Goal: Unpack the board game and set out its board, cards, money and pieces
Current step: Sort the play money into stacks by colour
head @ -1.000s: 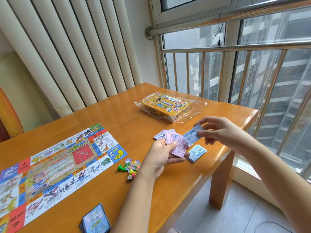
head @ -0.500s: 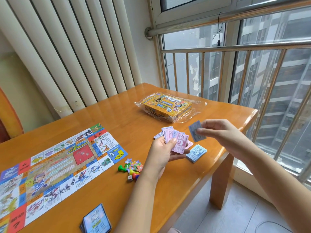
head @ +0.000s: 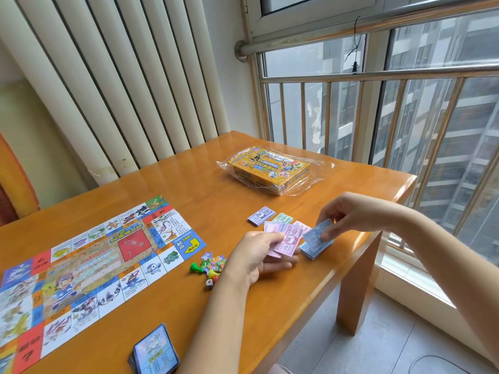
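A person sorts play money by colour at a wooden table (head: 189, 190): the right hand (head: 351, 214) pinches 1 blue note (head: 314, 233) over the blue stack (head: 316, 248), while the left hand (head: 256, 255) grips a fan of pink notes (head: 287, 240). The board (head: 89, 265), cards (head: 154, 352) and pieces (head: 209, 265) lie set out. The game box (head: 268, 171), lid shut, sits on its plastic wrap (head: 318, 179).

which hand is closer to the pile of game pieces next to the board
Left. The left hand, holding pink money, sits just right of the game pieces. The right hand is farther right, over the blue money stack.
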Demonstrator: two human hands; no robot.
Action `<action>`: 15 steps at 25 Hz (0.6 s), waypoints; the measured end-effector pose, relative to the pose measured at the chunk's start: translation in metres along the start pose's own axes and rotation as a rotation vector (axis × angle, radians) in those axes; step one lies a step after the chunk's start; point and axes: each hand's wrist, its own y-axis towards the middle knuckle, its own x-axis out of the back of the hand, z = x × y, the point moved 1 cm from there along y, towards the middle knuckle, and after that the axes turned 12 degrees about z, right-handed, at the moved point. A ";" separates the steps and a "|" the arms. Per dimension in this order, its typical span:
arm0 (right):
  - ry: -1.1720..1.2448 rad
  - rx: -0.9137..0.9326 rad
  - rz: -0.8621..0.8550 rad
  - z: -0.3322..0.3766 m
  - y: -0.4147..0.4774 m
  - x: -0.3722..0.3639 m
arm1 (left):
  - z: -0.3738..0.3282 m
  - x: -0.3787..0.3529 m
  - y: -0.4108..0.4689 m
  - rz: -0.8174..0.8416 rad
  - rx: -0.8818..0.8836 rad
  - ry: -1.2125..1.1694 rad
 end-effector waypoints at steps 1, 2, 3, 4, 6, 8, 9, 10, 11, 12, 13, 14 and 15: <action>-0.012 0.008 0.018 0.001 0.004 0.001 | 0.000 0.000 0.000 0.004 0.023 0.003; -0.029 0.014 0.031 0.003 0.008 0.000 | 0.000 0.000 0.001 0.004 0.038 0.004; -0.054 0.011 0.042 0.003 0.012 0.000 | 0.001 -0.001 0.001 0.002 0.045 0.002; -0.086 0.002 0.051 0.001 0.016 -0.001 | 0.001 0.000 0.002 0.001 0.047 0.000; -0.166 -0.024 0.044 -0.002 0.020 -0.002 | 0.001 0.000 0.002 0.008 0.050 -0.001; -0.201 -0.041 0.008 -0.004 0.019 0.001 | 0.001 0.001 0.002 0.018 0.057 -0.005; -0.204 -0.043 -0.005 -0.004 0.017 0.003 | 0.001 0.001 0.002 0.022 0.061 -0.009; -0.212 -0.043 -0.002 -0.004 0.016 0.005 | 0.001 0.001 0.003 0.025 0.065 -0.015; -0.230 -0.047 0.020 -0.003 0.014 0.004 | 0.001 0.001 0.002 0.029 0.069 -0.022; -0.254 -0.054 0.050 -0.002 0.013 0.003 | 0.001 0.001 0.002 0.035 0.073 -0.027; -0.278 -0.062 0.079 -0.001 0.013 0.002 | 0.001 0.000 0.002 0.041 0.076 -0.030; -0.297 -0.067 0.099 0.000 0.013 0.001 | 0.001 -0.001 0.002 0.046 0.078 -0.033; -0.306 -0.066 0.109 0.001 0.013 -0.001 | 0.001 -0.001 0.002 0.047 0.078 -0.038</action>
